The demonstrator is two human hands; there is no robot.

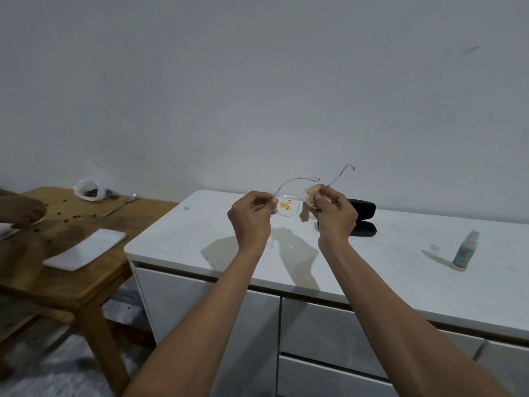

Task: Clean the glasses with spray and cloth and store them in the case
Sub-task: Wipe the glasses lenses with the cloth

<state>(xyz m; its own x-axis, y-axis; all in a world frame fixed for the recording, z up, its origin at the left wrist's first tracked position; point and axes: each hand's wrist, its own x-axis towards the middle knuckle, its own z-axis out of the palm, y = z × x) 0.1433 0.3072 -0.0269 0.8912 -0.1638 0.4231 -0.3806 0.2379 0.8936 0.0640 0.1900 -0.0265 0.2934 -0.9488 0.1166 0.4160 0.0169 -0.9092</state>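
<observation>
I hold clear-framed glasses up over the white cabinet top. A yellow smear shows on the left lens. My left hand pinches the frame at its left hinge. My right hand presses a pale pink cloth around the right lens, which is hidden. Both temple arms stick up and away from me. An open black case lies on the cabinet just behind my right hand. The small spray bottle stands at the right, its clear cap off and beside it.
A wooden table stands to the left with a white rectangular plate, a plastic bag, a spoon and scattered dark bits. Another person's hand rests at its far left. Cabinet drawers sit below the top.
</observation>
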